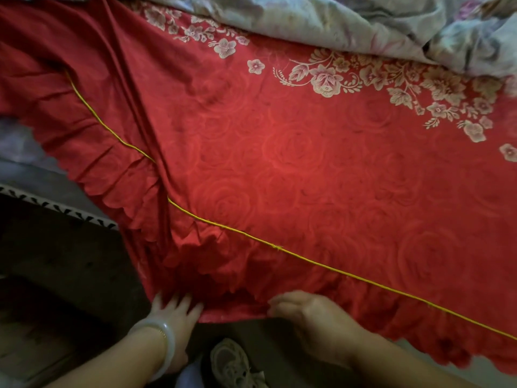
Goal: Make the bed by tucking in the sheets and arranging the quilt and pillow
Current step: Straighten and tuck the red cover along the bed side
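At lower left we note the left hand (174, 310), fingers straight, touching the hanging frill of the red sheet (279, 163). At lower centre the right hand (307, 312) curls at the hem; whether it grasps, we cannot tell. Along the top right the quilt (363, 23) lies bunched.

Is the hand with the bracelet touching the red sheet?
Touching. The head view shows the left hand with its straight fingertips resting on the frilly bottom edge of the red sheet, with no gap between them.
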`<state>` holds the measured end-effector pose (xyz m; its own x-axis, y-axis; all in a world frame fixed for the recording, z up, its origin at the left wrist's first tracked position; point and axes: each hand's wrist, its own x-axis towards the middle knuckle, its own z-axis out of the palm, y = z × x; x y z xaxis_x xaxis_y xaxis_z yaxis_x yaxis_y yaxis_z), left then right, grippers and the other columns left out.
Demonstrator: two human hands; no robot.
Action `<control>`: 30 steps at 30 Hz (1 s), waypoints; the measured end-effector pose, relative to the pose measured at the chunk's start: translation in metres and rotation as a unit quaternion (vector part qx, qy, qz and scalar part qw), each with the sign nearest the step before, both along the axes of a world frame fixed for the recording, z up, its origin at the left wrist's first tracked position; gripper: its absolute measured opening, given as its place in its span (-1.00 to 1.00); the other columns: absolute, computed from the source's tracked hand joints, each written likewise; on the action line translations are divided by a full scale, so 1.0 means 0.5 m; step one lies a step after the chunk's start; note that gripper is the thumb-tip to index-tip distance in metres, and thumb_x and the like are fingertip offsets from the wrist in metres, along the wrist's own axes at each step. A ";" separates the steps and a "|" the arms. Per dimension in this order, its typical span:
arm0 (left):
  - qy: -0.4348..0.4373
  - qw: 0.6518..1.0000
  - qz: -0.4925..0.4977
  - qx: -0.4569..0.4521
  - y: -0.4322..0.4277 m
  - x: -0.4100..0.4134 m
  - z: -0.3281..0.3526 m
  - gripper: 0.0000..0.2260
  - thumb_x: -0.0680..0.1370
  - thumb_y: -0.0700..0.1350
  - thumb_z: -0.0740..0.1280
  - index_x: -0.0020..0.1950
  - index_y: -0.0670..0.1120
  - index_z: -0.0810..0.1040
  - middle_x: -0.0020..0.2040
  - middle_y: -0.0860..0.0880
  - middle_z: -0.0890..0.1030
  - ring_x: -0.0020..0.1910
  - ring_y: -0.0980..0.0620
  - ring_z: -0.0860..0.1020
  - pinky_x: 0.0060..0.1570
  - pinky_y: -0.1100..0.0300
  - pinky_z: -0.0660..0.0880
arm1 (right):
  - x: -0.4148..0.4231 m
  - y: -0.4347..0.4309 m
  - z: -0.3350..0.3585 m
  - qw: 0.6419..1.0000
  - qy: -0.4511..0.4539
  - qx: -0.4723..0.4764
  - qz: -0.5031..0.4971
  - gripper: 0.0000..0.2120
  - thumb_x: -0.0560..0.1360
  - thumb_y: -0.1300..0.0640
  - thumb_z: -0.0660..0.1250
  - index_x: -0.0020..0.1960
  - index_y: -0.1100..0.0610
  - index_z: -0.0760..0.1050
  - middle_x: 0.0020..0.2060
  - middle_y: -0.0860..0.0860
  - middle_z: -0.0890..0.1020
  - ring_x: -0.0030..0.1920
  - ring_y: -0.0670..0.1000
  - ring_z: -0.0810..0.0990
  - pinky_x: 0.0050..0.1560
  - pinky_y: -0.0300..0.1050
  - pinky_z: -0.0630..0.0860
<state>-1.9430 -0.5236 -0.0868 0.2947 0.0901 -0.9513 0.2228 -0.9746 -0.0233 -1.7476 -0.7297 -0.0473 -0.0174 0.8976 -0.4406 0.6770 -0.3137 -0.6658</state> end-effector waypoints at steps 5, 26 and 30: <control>0.073 0.997 -0.006 -0.016 -0.007 -0.040 -0.010 -0.08 0.46 0.04 0.35 0.52 0.08 -0.30 0.51 -0.26 -0.29 0.51 -0.19 -0.24 0.35 -0.33 -0.32 | 0.118 0.008 0.016 0.950 -0.149 0.209 -0.178 -0.62 0.52 0.23 0.17 0.31 0.14 0.51 0.30 0.07 0.52 0.31 0.07 0.47 0.34 -0.05 0.38; -0.467 0.882 0.032 0.049 -0.083 0.143 0.035 0.04 0.16 -0.01 0.58 0.53 -0.11 0.15 0.52 -0.30 0.05 0.51 -0.26 0.04 0.37 -0.15 0.11 | 0.091 -0.052 -0.083 0.921 -0.331 0.165 0.119 -0.32 0.43 -0.04 0.21 0.54 0.00 0.20 0.56 0.11 0.10 0.55 0.17 0.05 0.46 0.20 0.04; -0.533 0.846 -0.026 -0.016 -0.067 0.129 0.047 -0.13 0.27 0.00 0.51 0.51 -0.07 0.21 0.53 -0.20 0.13 0.51 -0.17 0.08 0.37 -0.12 0.14 | 0.079 -0.063 -0.068 0.928 -0.267 0.218 0.141 -0.44 0.54 -0.04 0.24 0.51 0.04 0.27 0.55 0.06 0.15 0.54 0.08 0.10 0.51 0.10 0.04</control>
